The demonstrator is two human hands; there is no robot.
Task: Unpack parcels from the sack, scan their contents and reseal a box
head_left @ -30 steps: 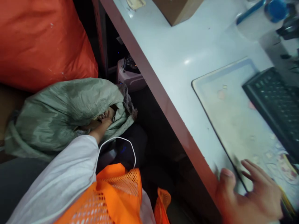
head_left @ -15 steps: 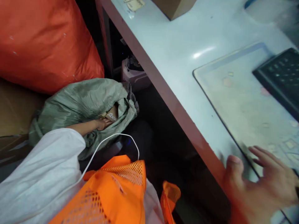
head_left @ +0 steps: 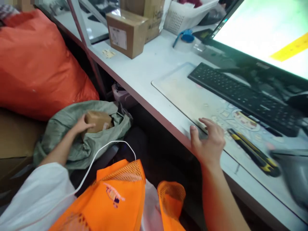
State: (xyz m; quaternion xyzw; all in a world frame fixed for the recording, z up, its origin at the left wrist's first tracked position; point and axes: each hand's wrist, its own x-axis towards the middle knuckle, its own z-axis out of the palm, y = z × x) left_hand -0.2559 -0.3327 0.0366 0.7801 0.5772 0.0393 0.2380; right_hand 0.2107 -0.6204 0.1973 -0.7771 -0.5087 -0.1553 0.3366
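My left hand (head_left: 83, 125) grips a small brown cardboard box (head_left: 99, 122) by its near left end, thumb and fingers on its sides. The box sits in the mouth of a grey-green sack (head_left: 64, 117) on the left, and the sack's folds hide its lower part. At the desk's front edge, my right hand (head_left: 209, 138) hovers with thumb and fingers apart and holds nothing. Beneath and beyond it lies a pale printed desk mat (head_left: 173, 86). A black and yellow utility knife (head_left: 253, 152) rests on the mat to its right.
A full orange sack (head_left: 43, 67) stands behind the grey-green one. On the desk are a black keyboard (head_left: 243, 96), a monitor (head_left: 260, 35), a tape roll with a blue part (head_left: 186, 38), a taped carton (head_left: 127, 33) and a white basket (head_left: 183, 16). A white cable (head_left: 106, 146) crosses my front.
My left hand has brought the cardboard box up into the sack's mouth, where more of it shows. The view has swung up and right, showing the monitor and more of the desk.
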